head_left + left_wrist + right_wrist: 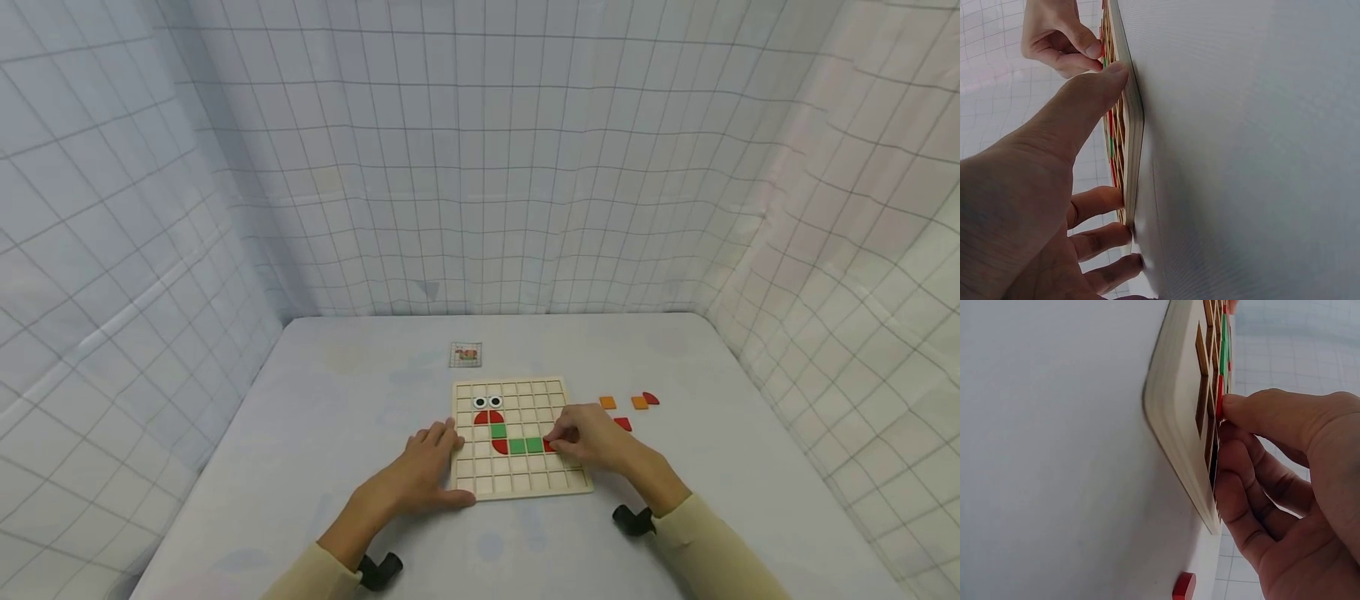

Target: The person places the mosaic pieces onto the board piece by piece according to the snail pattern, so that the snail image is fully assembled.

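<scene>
A pale wooden grid board point(538, 415) lies on the white table. Two eye tiles point(487, 402) sit in its upper left cells. Red curved tiles point(489, 417) and green square tiles point(526, 446) form a bent line below them. At the right end of that line is a red tile point(1220, 397), which my right hand point(592, 439) pinches between thumb and fingers, at the board surface. My left hand point(426, 475) rests along the board's left side, its fingers spread and its thumb point(1107, 78) on the near edge.
Right of the board lie orange square tiles point(607, 402) and red tiles point(651, 398); one red piece point(623, 424) is close to my right hand. A small picture card point(466, 355) lies beyond the board. Grid-patterned white curtains point(495, 183) enclose the table's back and sides.
</scene>
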`<state>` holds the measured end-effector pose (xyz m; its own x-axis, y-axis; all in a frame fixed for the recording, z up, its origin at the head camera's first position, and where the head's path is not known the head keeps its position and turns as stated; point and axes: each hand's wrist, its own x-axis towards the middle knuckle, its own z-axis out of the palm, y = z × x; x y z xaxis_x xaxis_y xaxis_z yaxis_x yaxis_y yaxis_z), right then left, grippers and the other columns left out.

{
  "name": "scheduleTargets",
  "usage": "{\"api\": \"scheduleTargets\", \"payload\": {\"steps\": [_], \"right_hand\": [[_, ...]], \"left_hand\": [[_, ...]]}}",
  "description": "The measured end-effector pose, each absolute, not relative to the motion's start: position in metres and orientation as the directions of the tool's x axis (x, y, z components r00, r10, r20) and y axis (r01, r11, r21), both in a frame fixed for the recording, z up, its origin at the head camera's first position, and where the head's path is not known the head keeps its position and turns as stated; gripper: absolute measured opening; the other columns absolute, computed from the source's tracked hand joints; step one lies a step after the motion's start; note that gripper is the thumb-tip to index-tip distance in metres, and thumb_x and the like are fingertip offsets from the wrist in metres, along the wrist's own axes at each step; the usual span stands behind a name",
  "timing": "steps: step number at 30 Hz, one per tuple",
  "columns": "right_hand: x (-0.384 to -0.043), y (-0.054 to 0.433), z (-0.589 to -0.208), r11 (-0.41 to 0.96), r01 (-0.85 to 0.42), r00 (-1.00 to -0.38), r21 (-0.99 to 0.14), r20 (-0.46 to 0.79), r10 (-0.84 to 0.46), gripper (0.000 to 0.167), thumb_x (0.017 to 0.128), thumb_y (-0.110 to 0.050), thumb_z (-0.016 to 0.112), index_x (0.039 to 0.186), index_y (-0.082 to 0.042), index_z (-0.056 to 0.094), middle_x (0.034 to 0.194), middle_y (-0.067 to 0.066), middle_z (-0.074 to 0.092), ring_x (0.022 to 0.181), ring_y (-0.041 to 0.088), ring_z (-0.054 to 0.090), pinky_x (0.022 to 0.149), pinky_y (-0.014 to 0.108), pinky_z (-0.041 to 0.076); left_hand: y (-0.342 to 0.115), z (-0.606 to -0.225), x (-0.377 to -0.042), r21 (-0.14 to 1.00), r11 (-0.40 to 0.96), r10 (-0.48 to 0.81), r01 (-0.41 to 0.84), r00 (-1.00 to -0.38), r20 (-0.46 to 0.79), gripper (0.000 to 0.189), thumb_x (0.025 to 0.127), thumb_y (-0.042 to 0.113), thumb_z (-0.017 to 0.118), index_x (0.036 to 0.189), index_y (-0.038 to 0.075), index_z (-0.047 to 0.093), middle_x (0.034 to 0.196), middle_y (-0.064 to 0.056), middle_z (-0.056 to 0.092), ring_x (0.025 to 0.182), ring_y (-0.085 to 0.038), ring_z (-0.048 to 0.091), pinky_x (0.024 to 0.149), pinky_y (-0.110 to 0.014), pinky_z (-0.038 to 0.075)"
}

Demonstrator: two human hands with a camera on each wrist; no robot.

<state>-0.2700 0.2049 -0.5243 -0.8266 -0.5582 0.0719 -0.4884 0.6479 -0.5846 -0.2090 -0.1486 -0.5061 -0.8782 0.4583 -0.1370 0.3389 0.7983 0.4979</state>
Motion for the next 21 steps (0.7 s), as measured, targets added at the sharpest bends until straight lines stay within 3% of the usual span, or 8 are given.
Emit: {"api": "scheduleTargets", "payload": {"steps": [16, 21], "right_hand": [[-0.269, 0.217, -0.522, 0.665, -0.443, -0.847, -0.602, 0.037, -0.530, 0.010, 0.103, -0.009, 0.088, 0.106, -0.018, 0.090, 0.103, -0.010, 0.078, 0.090, 0.003, 0.061, 0.082, 0.022, 0.055], [-0.270, 0.231, -0.521, 0.656, -0.462, -0.853, -0.597, 0.097, -0.512, 0.015, 0.103, -0.007, 0.088, 0.110, -0.020, 0.091, 0.103, -0.011, 0.080, 0.089, 0.003, 0.061, 0.082, 0.023, 0.055]], "left_hand": [[-0.147, -0.506, -0.207, 0.476, 0.815, 0.446, 0.330, -0.882, -0.152, 0.108, 0.092, 0.055, 0.098, 0.168, -0.003, 0.048, 0.177, -0.031, 0.045, 0.159, -0.055, 0.049, 0.136, -0.073, 0.036], [-0.147, -0.507, -0.209, 0.486, 0.808, 0.451, 0.334, -0.880, -0.145, 0.104, 0.093, 0.055, 0.098, 0.165, -0.002, 0.050, 0.177, -0.031, 0.045, 0.159, -0.054, 0.049, 0.136, -0.073, 0.036]]}}
